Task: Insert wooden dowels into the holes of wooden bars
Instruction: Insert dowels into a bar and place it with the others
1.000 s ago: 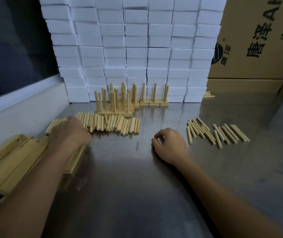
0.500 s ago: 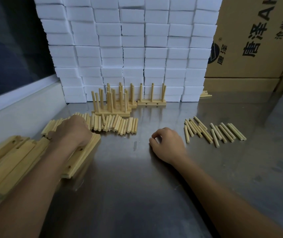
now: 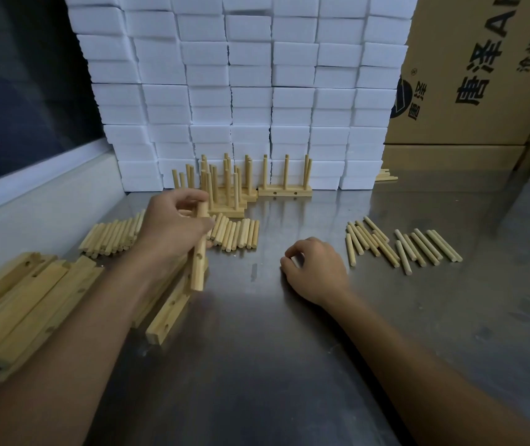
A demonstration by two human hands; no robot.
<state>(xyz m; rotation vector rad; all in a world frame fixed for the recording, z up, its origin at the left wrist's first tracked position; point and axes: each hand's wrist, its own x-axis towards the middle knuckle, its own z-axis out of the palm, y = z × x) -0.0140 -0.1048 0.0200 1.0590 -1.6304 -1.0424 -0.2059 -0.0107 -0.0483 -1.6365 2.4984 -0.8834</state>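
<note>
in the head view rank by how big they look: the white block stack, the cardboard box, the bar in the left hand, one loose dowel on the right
1. white block stack
2. cardboard box, cut off by the frame, so its full size is unsure
3. bar held in the left hand
4. loose dowel; it looks shorter and thinner than the bar

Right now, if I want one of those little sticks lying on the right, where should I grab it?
Pinch a loose dowel around its middle, coming straight down from above. It lies flat on the metal table, so only its top and sides are free. Pick one at the edge of the group, where gaps leave room for fingertips. The right hand rests nearest them.
</note>
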